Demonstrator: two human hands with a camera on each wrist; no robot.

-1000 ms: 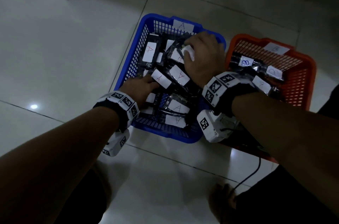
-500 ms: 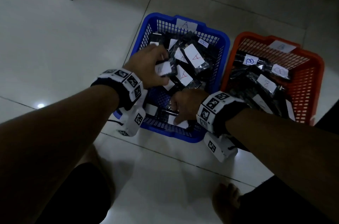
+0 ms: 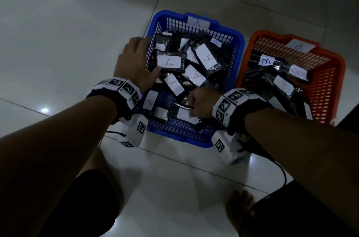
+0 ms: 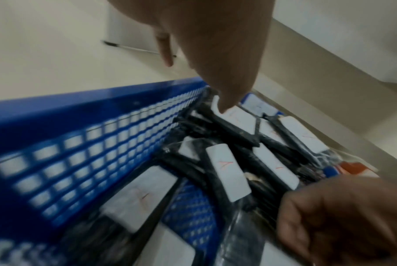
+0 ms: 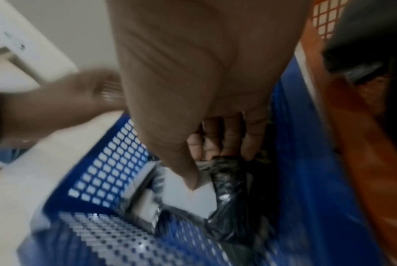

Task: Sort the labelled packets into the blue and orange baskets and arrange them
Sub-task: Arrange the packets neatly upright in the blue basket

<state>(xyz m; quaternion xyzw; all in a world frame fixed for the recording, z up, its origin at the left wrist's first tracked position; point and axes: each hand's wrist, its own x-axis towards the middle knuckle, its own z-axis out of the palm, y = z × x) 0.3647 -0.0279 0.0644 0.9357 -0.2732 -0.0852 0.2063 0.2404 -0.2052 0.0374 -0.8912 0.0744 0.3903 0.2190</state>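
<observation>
Dim tiled floor [image 3: 58,42] seen from above. Blue basket [image 3: 238,42] at centre, marked A, heaped with black packets carrying white A labels. Orange basket [image 3: 338,73] just beside it at 3 o'clock, marked B, holding packets with B labels. Left hand [image 3: 134,62] over the blue basket's 9 o'clock wall, fingers fairly straight, thumb touching an A packet [image 3: 171,63] near the basket's 10 o'clock corner. Right hand [image 3: 200,103] at the blue basket's 6 o'clock end, fingers curled, pinching a crinkled packet [image 5: 233,181] against the thumb. Bare foot [image 3: 240,205] at 5 o'clock.
</observation>
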